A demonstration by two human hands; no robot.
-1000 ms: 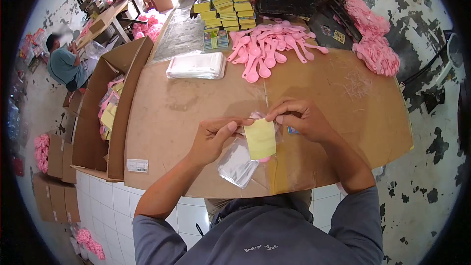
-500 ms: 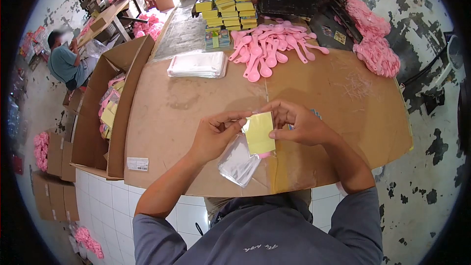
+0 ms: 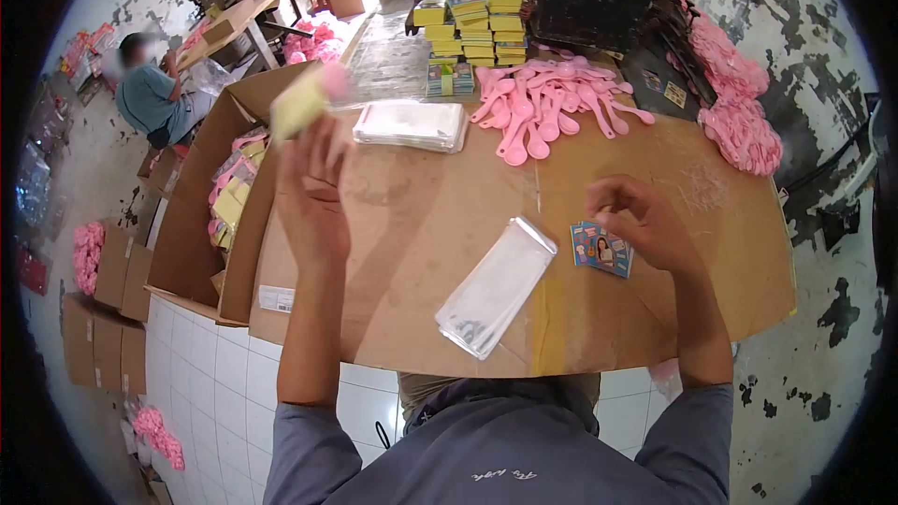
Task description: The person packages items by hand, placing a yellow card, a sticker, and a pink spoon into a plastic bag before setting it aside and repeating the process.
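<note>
My left hand (image 3: 318, 196) is raised at the left beside the large cardboard box, its fingers stretched and apart. Right at its fingertips is a blurred packet (image 3: 301, 105) with a yellow card and a pink end, in the air over the box's edge. My right hand (image 3: 645, 224) has its fingers curled in, close over a small pile of blue printed cards (image 3: 603, 251); nothing shows between them. Between my hands, clear plastic bags (image 3: 496, 290) lie in a slanted stack on the cardboard-covered table (image 3: 393, 243).
The open carton (image 3: 201, 234) at the left contains similar packets. Pink spoons (image 3: 547, 108) are heaped at the back, near stacked yellow card bundles (image 3: 472, 23) and another bag stack (image 3: 410, 124). Pink bundles (image 3: 739, 122) hang at the right. A person (image 3: 150, 93) sits at the far left.
The packet has moved from between both hands to up and left, over the carton's edge. My left hand went with it and its fingers spread; my right hand moved right to the blue cards.
</note>
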